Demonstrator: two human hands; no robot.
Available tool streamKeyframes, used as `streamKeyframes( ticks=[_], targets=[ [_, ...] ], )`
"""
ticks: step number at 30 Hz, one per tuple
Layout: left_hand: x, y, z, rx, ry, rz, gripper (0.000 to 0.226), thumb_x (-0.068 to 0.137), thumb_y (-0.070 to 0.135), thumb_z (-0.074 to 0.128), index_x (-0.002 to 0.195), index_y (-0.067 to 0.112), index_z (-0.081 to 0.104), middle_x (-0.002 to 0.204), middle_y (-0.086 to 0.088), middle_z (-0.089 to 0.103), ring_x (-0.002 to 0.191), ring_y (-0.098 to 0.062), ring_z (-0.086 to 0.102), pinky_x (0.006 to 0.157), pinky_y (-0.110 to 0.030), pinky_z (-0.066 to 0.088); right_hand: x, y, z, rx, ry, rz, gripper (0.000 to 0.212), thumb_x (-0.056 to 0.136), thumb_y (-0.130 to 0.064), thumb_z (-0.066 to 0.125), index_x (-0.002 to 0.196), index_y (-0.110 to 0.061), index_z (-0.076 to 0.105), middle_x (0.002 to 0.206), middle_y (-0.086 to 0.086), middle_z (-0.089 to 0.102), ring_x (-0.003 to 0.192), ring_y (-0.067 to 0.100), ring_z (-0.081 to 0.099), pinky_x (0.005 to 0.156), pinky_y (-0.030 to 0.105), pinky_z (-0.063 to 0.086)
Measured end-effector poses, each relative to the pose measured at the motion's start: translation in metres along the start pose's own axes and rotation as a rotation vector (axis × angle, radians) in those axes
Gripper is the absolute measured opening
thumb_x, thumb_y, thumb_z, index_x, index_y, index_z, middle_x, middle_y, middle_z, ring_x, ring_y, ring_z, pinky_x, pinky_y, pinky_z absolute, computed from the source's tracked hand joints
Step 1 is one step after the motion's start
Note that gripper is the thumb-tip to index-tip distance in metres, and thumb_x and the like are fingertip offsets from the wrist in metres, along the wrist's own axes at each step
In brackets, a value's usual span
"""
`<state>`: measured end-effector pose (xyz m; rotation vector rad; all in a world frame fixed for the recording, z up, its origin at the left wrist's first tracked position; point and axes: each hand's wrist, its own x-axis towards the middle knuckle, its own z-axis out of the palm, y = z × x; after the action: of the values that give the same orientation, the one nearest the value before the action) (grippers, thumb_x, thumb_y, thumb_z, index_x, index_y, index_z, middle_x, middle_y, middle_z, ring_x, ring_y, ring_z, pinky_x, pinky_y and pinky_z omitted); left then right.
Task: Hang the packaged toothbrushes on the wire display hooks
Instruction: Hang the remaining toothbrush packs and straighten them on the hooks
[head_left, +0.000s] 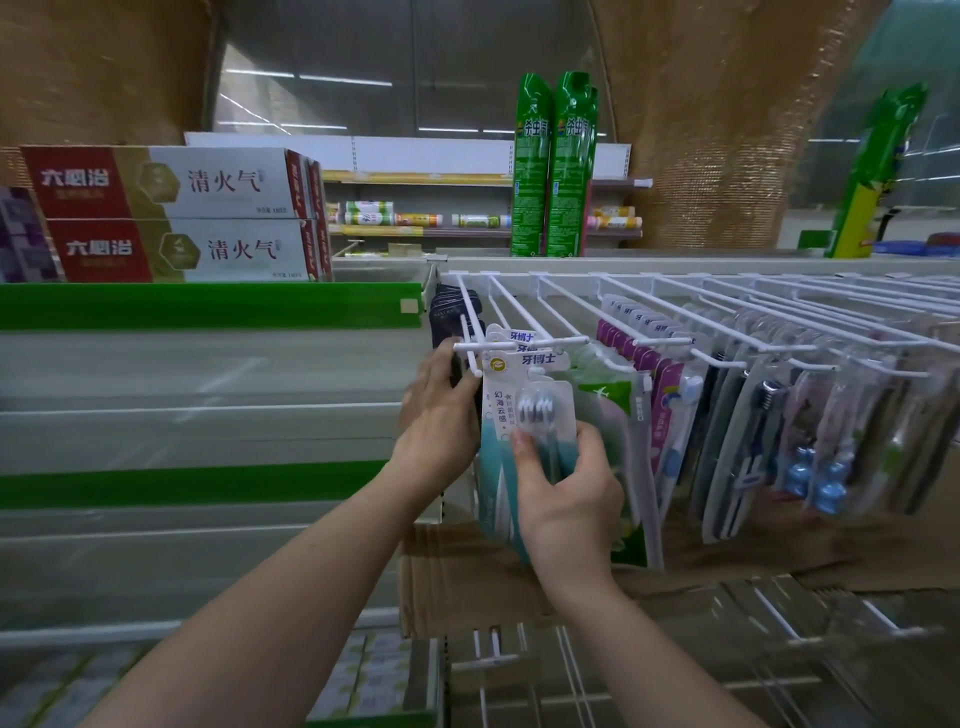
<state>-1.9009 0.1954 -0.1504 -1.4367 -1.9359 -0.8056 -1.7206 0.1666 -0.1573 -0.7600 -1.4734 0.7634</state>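
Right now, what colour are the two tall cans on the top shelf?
Green, with yellow label text; the cans show clearly in the head view.

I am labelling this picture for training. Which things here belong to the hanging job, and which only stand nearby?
Belong to the job:
- teal toothbrush pack, held by right hand
- white wire hook
- left hand, at the hook's end

Only nearby:
- toothpaste boxes
- green spray cans
- cardboard box

left hand (441, 415) fingertips hidden behind packs (524, 415)
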Motion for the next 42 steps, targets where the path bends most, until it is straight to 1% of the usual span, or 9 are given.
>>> streamKeyframes(
  ticks=[8,13,19,22,26,29,33,37,42],
  targets=[
    [0.021,-0.009,0.017,0.099,-0.165,-0.066,0.070,0.088,0.034,0.066,0.152,0.027,0.038,0.165,-0.005,0.020,0.149,-0.031,0.023,0.111,-0.046,0.041,0.001,0.007,0.002,-0.004,-0.021,-0.005,0.019,0.088,-0.044,0.072,0.091,-0.035,0.056,0.080,-0.015,0.063,0.078,-0.006,0.061,0.063,0.005,0.042],
    [0.019,-0.003,0.000,0.065,-0.181,-0.085,0.055,0.092,0.033,0.062,0.145,0.026,0.049,0.163,-0.004,0.026,0.144,-0.030,0.031,0.111,-0.045,0.040,-0.002,0.008,0.002,-0.016,-0.023,-0.033,0.019,0.089,-0.046,0.070,0.095,-0.035,0.057,0.083,-0.014,0.065,0.081,-0.001,0.062,0.069,0.024,0.054],
    [-0.006,0.011,-0.036,-0.446,0.155,-0.337,0.023,0.098,0.017,0.058,0.111,0.015,0.076,0.114,-0.007,0.065,0.109,-0.026,0.059,0.088,-0.027,0.043,-0.013,0.003,0.001,-0.031,-0.055,-0.037,0.030,0.089,-0.055,0.067,0.105,-0.031,0.058,0.088,-0.013,0.065,0.083,0.004,0.063,0.075,0.038,0.057],
    [-0.014,0.026,-0.053,-0.925,0.100,-0.667,0.022,0.102,0.024,0.053,0.100,0.021,0.075,0.099,0.001,0.072,0.101,-0.022,0.064,0.085,-0.031,0.047,-0.018,0.000,0.000,-0.018,-0.119,0.014,0.046,0.086,-0.064,0.062,0.122,-0.037,0.055,0.103,-0.014,0.068,0.098,0.007,0.065,0.086,0.040,0.058],
    [-0.031,0.040,-0.064,-1.208,-0.035,-0.636,0.040,0.102,0.046,0.045,0.115,0.021,0.073,0.107,0.000,0.076,0.104,-0.018,0.069,0.094,-0.041,0.053,-0.028,-0.005,-0.005,-0.122,-0.143,0.025,0.082,0.089,-0.058,0.064,0.157,-0.025,0.031,0.146,-0.002,0.054,0.136,0.016,0.048,0.115,0.037,0.041],
    [-0.045,0.049,-0.069,-1.086,-0.060,-0.484,0.038,0.107,0.044,0.039,0.121,0.029,0.071,0.112,0.008,0.075,0.108,-0.010,0.067,0.095,-0.035,0.053,-0.042,-0.007,-0.011,-0.198,-0.050,-0.128,0.073,0.094,-0.036,0.067,0.156,-0.016,0.033,0.157,0.003,0.040,0.145,0.008,0.030,0.117,0.017,0.019],
    [-0.052,0.050,-0.075,-0.922,-0.026,-0.507,0.032,0.108,0.039,0.040,0.112,0.029,0.071,0.107,0.011,0.073,0.105,-0.012,0.065,0.097,-0.040,0.051,-0.048,0.000,-0.011,-0.306,0.051,-0.457,0.054,0.096,-0.024,0.060,0.147,-0.011,0.049,0.153,0.010,0.046,0.143,0.022,0.041,0.116,0.038,0.035],
    [-0.054,0.041,-0.076,-0.782,-0.124,-0.546,0.042,0.104,0.042,0.045,0.141,0.025,0.058,0.135,-0.001,0.065,0.123,-0.020,0.059,0.109,-0.043,0.046,-0.040,-0.002,-0.011,-0.586,0.040,-0.631,0.052,0.090,-0.020,0.066,0.140,-0.009,0.058,0.147,0.019,0.047,0.134,0.034,0.044,0.112,0.048,0.040],
    [-0.061,0.043,-0.084,-0.564,-0.135,-0.432,0.049,0.100,0.024,0.059,0.148,0.018,0.050,0.143,-0.004,0.058,0.130,-0.020,0.053,0.098,-0.024,0.038,-0.035,-0.001,-0.006,-0.738,0.042,-0.671,0.055,0.087,-0.019,0.068,0.140,-0.009,0.058,0.145,0.020,0.045,0.129,0.037,0.042,0.105,0.052,0.044]
  ],
)
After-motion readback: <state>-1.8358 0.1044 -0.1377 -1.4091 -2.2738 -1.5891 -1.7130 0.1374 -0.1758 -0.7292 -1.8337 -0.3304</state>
